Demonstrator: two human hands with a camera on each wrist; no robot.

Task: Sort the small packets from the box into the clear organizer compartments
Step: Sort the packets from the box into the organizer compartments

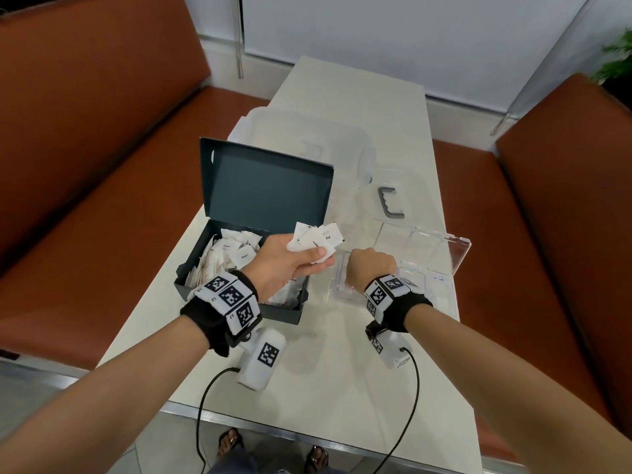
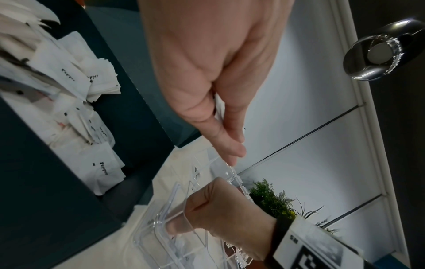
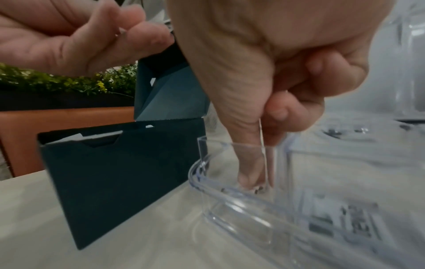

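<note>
A dark box [image 1: 289,314] with its lid up stands on the white table [image 1: 325,364], full of small white packets [image 1: 236,249] marked "Pepper". My left hand [image 1: 307,260] hovers above the box's right end and grips a fanned bunch of packets [image 1: 316,239]. To the right lies the clear organizer [image 1: 441,292], its lid [image 1: 444,249] swung back. My right hand [image 1: 367,265] reaches down into the near-left compartment. Its thumb and forefinger pinch one packet [image 3: 264,145], seen edge-on, low inside the compartment wall [image 3: 230,196].
A grey U-shaped handle piece [image 1: 391,202] lies behind the organizer. A larger clear container [image 1: 307,138] sits at the back. Orange bench seats [image 1: 102,172] flank the table on both sides. Cables hang from both wrists over the near table edge.
</note>
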